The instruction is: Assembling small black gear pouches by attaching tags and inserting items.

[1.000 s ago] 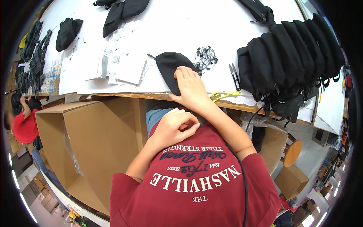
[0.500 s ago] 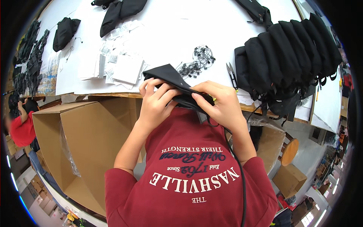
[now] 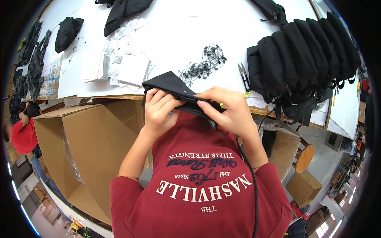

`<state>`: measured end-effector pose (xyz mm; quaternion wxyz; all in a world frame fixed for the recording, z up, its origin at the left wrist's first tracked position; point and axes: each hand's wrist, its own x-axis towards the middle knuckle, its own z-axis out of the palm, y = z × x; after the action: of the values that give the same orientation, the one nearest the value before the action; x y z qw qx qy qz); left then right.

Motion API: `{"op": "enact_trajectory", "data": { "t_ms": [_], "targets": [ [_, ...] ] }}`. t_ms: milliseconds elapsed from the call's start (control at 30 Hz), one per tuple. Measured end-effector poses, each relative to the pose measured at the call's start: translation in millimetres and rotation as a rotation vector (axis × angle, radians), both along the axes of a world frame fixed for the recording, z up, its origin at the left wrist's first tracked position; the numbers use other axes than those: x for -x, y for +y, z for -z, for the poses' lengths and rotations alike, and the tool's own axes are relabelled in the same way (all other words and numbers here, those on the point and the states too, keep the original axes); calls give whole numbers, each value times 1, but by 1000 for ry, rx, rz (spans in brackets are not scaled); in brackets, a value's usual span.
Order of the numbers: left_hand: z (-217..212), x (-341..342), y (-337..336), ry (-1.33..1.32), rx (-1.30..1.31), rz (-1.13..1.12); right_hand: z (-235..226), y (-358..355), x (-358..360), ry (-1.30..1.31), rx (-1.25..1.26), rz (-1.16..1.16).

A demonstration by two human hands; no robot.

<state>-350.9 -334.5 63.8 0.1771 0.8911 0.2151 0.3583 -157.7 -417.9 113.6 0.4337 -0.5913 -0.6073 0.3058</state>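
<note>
Lifted off the table, where it lay under the right hand a second ago, the black pouch is now held in both hands at the table's near edge, in front of the wearer's shirt. The left hand has its fingers curled closed over the pouch's left part. The right hand pinches the other end between thumb and forefinger, leaving no gap beyond the cloth.

Light and dark lettering crosses the dark red shirt, upside down from here. White cards and printed slips lie in a heap to the left, their print too small to read.

An open cardboard box stands left of the wearer, clear plastic hanging inside; its bottom is partly hidden. A smaller brown box sits at the right.

The pouch is plain, flat and folded, with one tiny pale mark. Beyond it lie tangled black strings, black-bladed snips and a row of black bags.
</note>
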Motion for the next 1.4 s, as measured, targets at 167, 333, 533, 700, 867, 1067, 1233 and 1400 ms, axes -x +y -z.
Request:
{"op": "enact_trajectory", "data": {
  "t_ms": [167,333,533,700,867,1067,1233,1400],
  "targets": [
    [-37,4,-7,366,196,105,4,6,4,-171,-113,190],
    [-68,13,-14,486,236,95,-3,6,7,87,-12,-82],
    [-68,32,-2,341,470,-70,26,9,-17,591,45,-222],
    [-68,35,9,182,643,-138,35,-2,-10,309,344,-375],
    [-56,38,10,-52,675,-235,49,-3,-16,541,377,-314],
    [-40,56,16,91,828,-361,18,-5,-35,388,436,-271],
    [-30,61,15,83,876,-369,22,-4,-55,484,476,-182],
    [-25,67,14,98,944,-371,21,-3,-74,140,348,48]
  ]
}}
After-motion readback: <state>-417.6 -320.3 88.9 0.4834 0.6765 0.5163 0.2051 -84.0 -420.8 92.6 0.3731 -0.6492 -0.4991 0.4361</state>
